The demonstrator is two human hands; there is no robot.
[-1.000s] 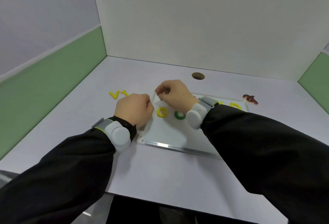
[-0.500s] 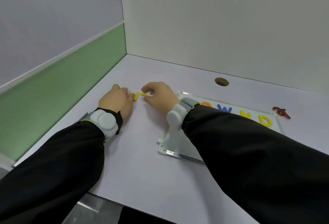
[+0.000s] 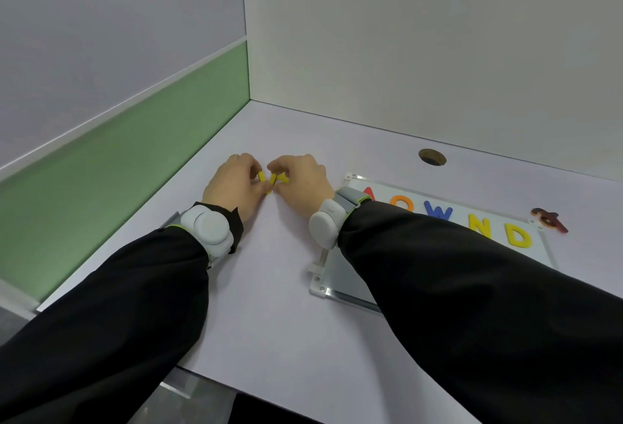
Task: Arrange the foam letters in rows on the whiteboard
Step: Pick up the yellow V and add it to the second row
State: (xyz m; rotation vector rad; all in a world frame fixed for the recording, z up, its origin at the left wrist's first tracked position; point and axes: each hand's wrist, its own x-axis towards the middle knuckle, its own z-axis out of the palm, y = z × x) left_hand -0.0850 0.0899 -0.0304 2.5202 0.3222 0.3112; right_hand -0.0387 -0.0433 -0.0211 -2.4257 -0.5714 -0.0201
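Left hand: the left hand (image 3: 236, 184), at centre frame on the desk, has its fingers curled and pinches a yellow foam letter (image 3: 261, 176) at the fingertips.
Right hand: the right hand (image 3: 301, 184), just beside the left, is also curled, its fingertips closed on a second yellow letter piece (image 3: 284, 178); which letter it is cannot be told.
Between the hands: a third yellow strip (image 3: 271, 182) stands tilted between the two sets of fingers, touching the desk; which hand grips it cannot be told.
Whiteboard: the whiteboard (image 3: 337, 275) lies flat at centre right, partly hidden under the right sleeve (image 3: 472, 288).
Row on the board: along its far edge run a red letter (image 3: 369, 193), mostly covered by the wristband, then an orange O (image 3: 403, 203), a blue W (image 3: 437, 212), a yellow N (image 3: 482, 227) and a yellow D (image 3: 519, 235).
Loose pieces: reddish-brown foam shapes (image 3: 550, 219) lie on the desk just off the board's far right corner.
Desk: the pale desk (image 3: 269, 305) has a round cable hole (image 3: 432, 157) near its back wall, above the board.
Wrists: grey bands with rounded pods sit on the left wrist (image 3: 209, 231) and the right wrist (image 3: 328, 221).
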